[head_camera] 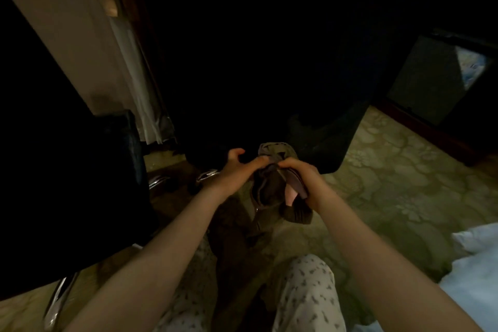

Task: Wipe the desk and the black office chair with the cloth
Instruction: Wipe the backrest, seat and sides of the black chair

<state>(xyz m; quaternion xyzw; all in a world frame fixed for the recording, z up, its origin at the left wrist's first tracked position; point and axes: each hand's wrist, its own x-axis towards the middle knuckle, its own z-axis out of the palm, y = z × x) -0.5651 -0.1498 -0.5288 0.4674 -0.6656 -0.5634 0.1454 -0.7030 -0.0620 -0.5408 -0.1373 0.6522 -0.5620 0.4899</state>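
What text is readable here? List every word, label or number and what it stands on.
None readable. The cloth shows no lettering; the chair is too dark to tell; the trousers and carpet bear only patterns.

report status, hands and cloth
Left hand and right hand both hold the cloth, bunched, in mid-air. Black office chair close on the left, not touched. Nothing seen blocking; room dark.
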